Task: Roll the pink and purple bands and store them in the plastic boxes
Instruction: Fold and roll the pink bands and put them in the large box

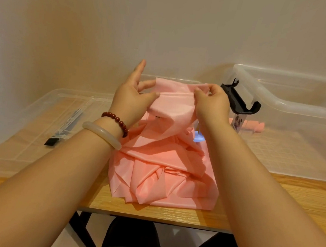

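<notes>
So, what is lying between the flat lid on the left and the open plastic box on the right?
In the head view, the pile of pink bands, held at its top by both hands.

pink band (161,162), clear box (296,106), wood-grain table (289,193)

I see warm, dim indoor light, soft shadows under my forearms, slight overall blur, and wide-angle bending at the frame edges.

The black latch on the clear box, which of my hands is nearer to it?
Right. The right hand sits just beside the black latch; the left hand is across the pink band, farther away.
</notes>
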Action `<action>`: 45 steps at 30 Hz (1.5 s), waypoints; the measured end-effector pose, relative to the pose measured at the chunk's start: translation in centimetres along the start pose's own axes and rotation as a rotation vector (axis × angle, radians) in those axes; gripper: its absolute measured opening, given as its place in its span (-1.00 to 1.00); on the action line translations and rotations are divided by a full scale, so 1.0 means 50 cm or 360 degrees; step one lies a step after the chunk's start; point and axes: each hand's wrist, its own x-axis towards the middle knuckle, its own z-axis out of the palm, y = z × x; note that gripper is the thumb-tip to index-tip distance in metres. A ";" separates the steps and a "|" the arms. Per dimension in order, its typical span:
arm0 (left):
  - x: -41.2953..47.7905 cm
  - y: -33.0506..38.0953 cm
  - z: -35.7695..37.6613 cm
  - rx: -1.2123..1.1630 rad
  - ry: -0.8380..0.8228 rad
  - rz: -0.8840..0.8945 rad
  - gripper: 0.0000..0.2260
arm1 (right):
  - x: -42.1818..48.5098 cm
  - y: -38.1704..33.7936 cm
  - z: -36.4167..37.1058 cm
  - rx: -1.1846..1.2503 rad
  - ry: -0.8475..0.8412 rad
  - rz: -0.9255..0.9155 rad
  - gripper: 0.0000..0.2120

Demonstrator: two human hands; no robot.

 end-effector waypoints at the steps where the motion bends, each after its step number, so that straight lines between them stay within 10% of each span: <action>1: 0.005 0.005 0.002 0.0061 0.0072 0.0039 -0.30 | 0.004 -0.004 0.003 -0.0011 0.0042 -0.0037 -0.83; 9: 0.052 -0.012 0.005 0.0460 -0.0127 0.0029 -0.38 | 0.056 -0.015 0.029 -0.0724 -0.0305 -0.0107 -0.46; 14: 0.051 -0.016 0.007 0.0772 -0.0103 0.0185 -0.49 | 0.045 -0.014 0.031 -0.1199 -0.0039 -0.0139 -0.69; 21: -0.008 -0.042 0.020 0.0636 0.0236 0.0152 -0.85 | -0.012 0.029 0.014 -0.0594 0.0235 -0.0233 -0.75; 27: -0.046 -0.081 0.059 0.0322 -0.0071 -0.0163 -0.82 | -0.051 0.089 0.014 -0.0589 0.0097 0.0129 -0.68; 39: 0.002 0.016 0.035 -0.0122 0.0393 0.0059 -0.90 | -0.012 -0.016 0.015 0.0875 -0.0076 0.0760 -0.81; 45: 0.040 0.031 0.027 0.0058 0.0442 -0.0077 -0.86 | 0.013 -0.049 0.020 0.0897 0.0088 0.0840 -0.73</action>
